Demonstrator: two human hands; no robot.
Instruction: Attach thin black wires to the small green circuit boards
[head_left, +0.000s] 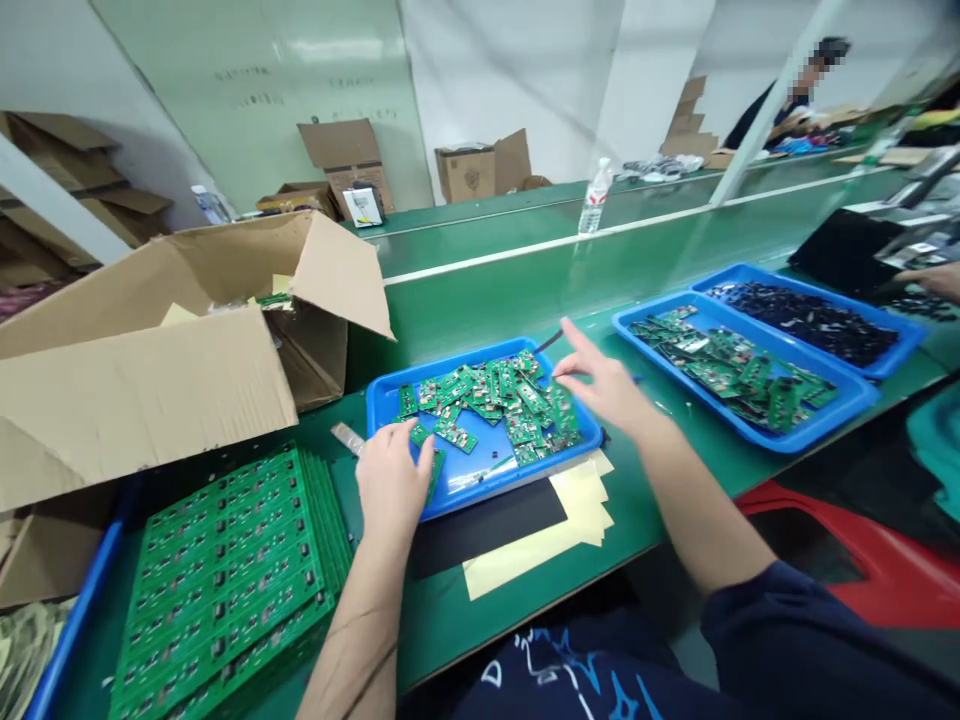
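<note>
The left hand [394,485] sits curled at the near edge of a blue plastic tray [517,477], its fingertips [427,452] down among small green circuit boards [487,405]. Whether they are pinching a board is impossible to tell. The right hand [604,385] is open above the tray's right side, fingers spread and index finger pointing toward 11 o'clock, just over the heap without gripping anything.

The glossy, rectangular boards lie in a loose, overlapping pile, dotted with tiny dark parts. At 9 o'clock, a tall stack of larger green board panels [225,590] with repeating rows of components sits in another blue tray, beneath a corrugated cardboard box [150,390] with its flaps open. At 2 o'clock, a blue tray of green boards [795,430] sits beside a blue tray of small black parts [802,320].

A smooth black sheet [487,525] and cream paper [540,560] lie on the green workbench [442,625] below the first tray. At 12 o'clock stands a clear plastic water bottle [595,197] — its label is too small to read. Another person's hand [934,280] reaches in at 3 o'clock.
</note>
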